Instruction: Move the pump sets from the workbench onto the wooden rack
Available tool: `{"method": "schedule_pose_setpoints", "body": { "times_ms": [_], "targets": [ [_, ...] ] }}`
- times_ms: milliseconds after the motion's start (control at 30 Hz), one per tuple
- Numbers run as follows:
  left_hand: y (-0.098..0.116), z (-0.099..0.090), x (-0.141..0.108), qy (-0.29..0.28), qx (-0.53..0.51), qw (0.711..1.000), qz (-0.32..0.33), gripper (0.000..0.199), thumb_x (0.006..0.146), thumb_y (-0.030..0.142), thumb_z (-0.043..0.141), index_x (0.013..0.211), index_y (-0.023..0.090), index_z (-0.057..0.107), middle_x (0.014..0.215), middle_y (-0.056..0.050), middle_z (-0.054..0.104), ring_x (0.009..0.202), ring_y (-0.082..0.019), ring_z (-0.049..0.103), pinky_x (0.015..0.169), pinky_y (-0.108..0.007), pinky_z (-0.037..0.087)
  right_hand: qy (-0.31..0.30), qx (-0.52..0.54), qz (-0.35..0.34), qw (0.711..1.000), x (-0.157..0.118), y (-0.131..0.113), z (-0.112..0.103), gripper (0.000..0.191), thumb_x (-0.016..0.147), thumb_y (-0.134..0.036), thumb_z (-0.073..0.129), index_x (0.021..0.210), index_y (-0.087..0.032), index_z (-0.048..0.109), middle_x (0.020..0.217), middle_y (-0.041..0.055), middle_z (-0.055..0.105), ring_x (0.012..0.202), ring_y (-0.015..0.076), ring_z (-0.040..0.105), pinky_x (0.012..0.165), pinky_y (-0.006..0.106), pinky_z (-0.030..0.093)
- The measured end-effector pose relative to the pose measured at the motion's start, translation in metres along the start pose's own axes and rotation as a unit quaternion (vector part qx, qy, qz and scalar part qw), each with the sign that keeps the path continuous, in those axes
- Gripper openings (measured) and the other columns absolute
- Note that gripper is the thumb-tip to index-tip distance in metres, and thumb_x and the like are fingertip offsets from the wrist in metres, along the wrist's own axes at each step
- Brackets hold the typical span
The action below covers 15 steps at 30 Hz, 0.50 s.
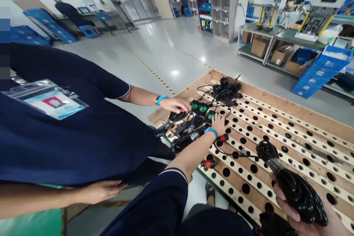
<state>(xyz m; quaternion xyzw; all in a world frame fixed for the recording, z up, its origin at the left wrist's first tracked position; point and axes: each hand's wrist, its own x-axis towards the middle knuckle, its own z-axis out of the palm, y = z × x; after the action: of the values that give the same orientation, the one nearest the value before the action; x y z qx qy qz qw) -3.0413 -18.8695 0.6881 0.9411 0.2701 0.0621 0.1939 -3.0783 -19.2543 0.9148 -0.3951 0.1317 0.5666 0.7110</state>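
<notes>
Carefully, since my right hand point(288, 210) clamps the coiled black cable point(300, 193) near right and my left hand point(219, 124) lies fingers apart over a green-faced black unit point(211, 115) farther left, a hard tug could snag the thin black lead point(240, 155) against the red-and-black plug point(222, 137).

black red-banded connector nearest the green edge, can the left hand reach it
Likely yes: nothing covers the connector, though the left hand rests farther in, on a green-faced black part.
</notes>
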Motion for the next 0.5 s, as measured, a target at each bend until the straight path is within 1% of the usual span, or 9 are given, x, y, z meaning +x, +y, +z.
{"method": "schedule_pose_setpoints", "body": {
  "times_ms": [67, 100, 133, 167, 200, 267, 333, 400, 500],
  "targets": [
    [0.009, -0.022, -0.024, 0.031, -0.071, 0.997, 0.012, 0.041, 0.089, 0.044, 0.065, 0.113, 0.011, 0.063, 0.148, -0.023, 0.047, 0.144, -0.039, 0.034, 0.119, -0.056, 0.025, -0.033, -0.002, 0.006, 0.999, 0.001, -0.001, 0.004, 0.046, 0.091, -0.048, 0.067, 0.127, -0.019, 0.064, 0.091, 0.0098, 0.062, 0.059, 0.0105, 0.053, 0.037, 0.011, 0.042],
    [0.015, -0.034, -0.044, 0.052, -0.123, 0.991, 0.016, 0.035, 0.092, 0.044, 0.06, 0.106, 0.012, 0.064, 0.135, -0.021, 0.058, 0.134, -0.035, 0.046, 0.114, -0.051, 0.033, -0.05, 0.0, 0.003, 0.999, 0.002, -0.003, 0.005, 0.049, 0.089, -0.047, 0.069, 0.129, -0.019, 0.063, 0.093, 0.0104, 0.063, 0.06, 0.0108, 0.054, 0.037, 0.011, 0.043],
    [0.022, -0.046, -0.069, 0.065, -0.187, 0.98, 0.017, 0.034, 0.097, 0.045, 0.051, 0.098, 0.014, 0.065, 0.115, -0.017, 0.067, 0.118, -0.029, 0.058, 0.107, -0.045, 0.042, -0.064, 0.002, 0.0, 0.998, 0.005, -0.004, 0.007, 0.051, 0.088, -0.045, 0.071, 0.13, -0.018, 0.063, 0.094, 0.0109, 0.064, 0.061, 0.0111, 0.054, 0.037, 0.011, 0.043],
    [0.029, -0.056, -0.098, 0.064, -0.262, 0.963, 0.006, 0.044, 0.101, 0.049, 0.04, 0.087, 0.016, 0.065, 0.096, -0.012, 0.069, 0.099, -0.025, 0.064, 0.096, -0.04, 0.048, -0.07, 0.001, -0.005, 0.998, 0.008, -0.004, 0.009, 0.051, 0.087, -0.045, 0.072, 0.13, -0.018, 0.063, 0.095, 0.0113, 0.064, 0.062, 0.0114, 0.055, 0.037, 0.011, 0.043],
    [0.036, -0.062, -0.128, 0.039, -0.344, 0.938, -0.015, 0.054, 0.103, 0.053, 0.03, 0.08, 0.017, 0.063, 0.082, -0.009, 0.068, 0.083, -0.021, 0.064, 0.085, -0.036, 0.051, -0.065, -0.003, -0.012, 0.998, 0.011, -0.005, 0.011, 0.051, 0.087, -0.045, 0.071, 0.129, -0.018, 0.063, 0.096, 0.0116, 0.065, 0.062, 0.012, 0.056, 0.037, 0.012, 0.044],
    [0.047, -0.066, -0.185, -0.065, -0.466, 0.88, -0.062, 0.065, 0.102, 0.061, 0.022, 0.076, 0.017, 0.063, 0.071, -0.006, 0.065, 0.067, -0.017, 0.062, 0.067, -0.03, 0.052, -0.019, -0.017, -0.036, 0.999, 0.016, -0.003, 0.015, 0.051, 0.087, -0.048, 0.071, 0.129, -0.019, 0.064, 0.097, 0.012, 0.067, 0.064, 0.0143, 0.059, 0.039, 0.015, 0.048],
    [0.051, -0.058, -0.219, -0.113, -0.504, 0.848, -0.119, 0.055, 0.095, 0.068, 0.04, 0.085, 0.018, 0.062, 0.079, -0.006, 0.065, 0.067, -0.017, 0.063, 0.055, -0.026, 0.049, 0.066, -0.044, -0.058, 0.995, 0.018, 0.0, 0.016, 0.055, 0.085, -0.053, 0.073, 0.13, -0.023, 0.064, 0.104, 0.012, 0.07, 0.07, 0.0191, 0.065, 0.048, 0.023, 0.058],
    [0.05, -0.046, -0.221, -0.099, -0.504, 0.832, -0.211, 0.05, 0.088, 0.067, 0.057, 0.097, 0.018, 0.059, 0.084, -0.005, 0.063, 0.068, -0.018, 0.064, 0.048, -0.024, 0.047, 0.129, -0.092, -0.073, 0.985, 0.013, 0.004, 0.013, 0.059, 0.082, -0.058, 0.074, 0.131, -0.027, 0.063, 0.114, 0.0115, 0.07, 0.084, 0.0256, 0.071, 0.064, 0.034, 0.065],
    [0.051, -0.029, -0.18, -0.046, -0.532, 0.77, -0.349, 0.045, 0.089, 0.057, 0.062, 0.107, 0.017, 0.054, 0.08, -0.003, 0.06, 0.065, -0.016, 0.063, 0.052, -0.025, 0.051, 0.11, -0.211, -0.107, 0.965, -0.007, 0.009, 0.01, 0.058, 0.082, -0.064, 0.071, 0.129, -0.031, 0.066, 0.115, 0.0121, 0.071, 0.093, 0.0323, 0.071, 0.068, 0.043, 0.065]
  ]
}}
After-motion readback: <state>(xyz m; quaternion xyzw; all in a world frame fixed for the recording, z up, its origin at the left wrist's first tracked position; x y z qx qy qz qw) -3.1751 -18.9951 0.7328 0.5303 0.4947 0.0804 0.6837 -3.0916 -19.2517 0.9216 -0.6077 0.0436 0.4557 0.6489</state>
